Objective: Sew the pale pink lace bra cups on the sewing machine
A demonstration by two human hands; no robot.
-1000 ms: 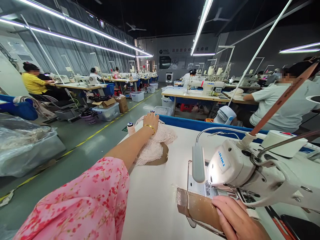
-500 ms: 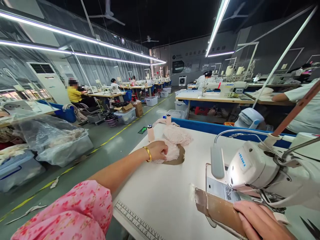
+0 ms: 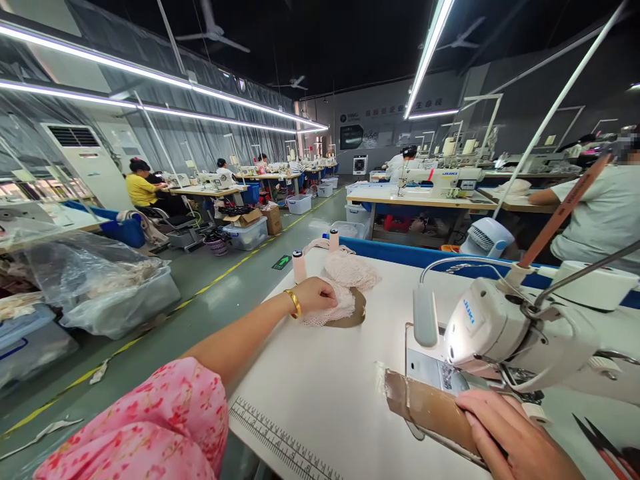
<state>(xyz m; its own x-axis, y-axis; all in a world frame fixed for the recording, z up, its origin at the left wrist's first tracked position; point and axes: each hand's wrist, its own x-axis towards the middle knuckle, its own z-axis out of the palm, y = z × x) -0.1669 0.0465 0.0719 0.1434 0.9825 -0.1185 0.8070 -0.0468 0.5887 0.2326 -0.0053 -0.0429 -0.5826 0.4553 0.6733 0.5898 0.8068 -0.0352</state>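
My left hand (image 3: 317,295), with a gold bangle at the wrist, is at the far left of the white sewing table (image 3: 325,380). Its curled fingers pinch the edge of a pale pink lace piece (image 3: 336,308), which partly covers a brown patch (image 3: 358,312). Another pale lace piece (image 3: 352,268) lies just behind. My right hand (image 3: 510,427) rests, fingers stretched out, on a brown tape-covered plate (image 3: 435,410) in front of the white sewing machine (image 3: 480,330). Nothing shows in its grasp, though its underside is hidden.
Two thread cones (image 3: 299,267) stand beside the lace. Dark scissors (image 3: 603,443) lie at the right edge, and a ruler scale (image 3: 280,440) runs along the front edge. A small fan (image 3: 486,238) stands behind the table. Plastic bins (image 3: 125,297) line the aisle; other people sit at machines.
The view has turned slightly to the right. My left hand keeps its place at the lace, fingers a little more closed; my right hand stays on the brown plate.
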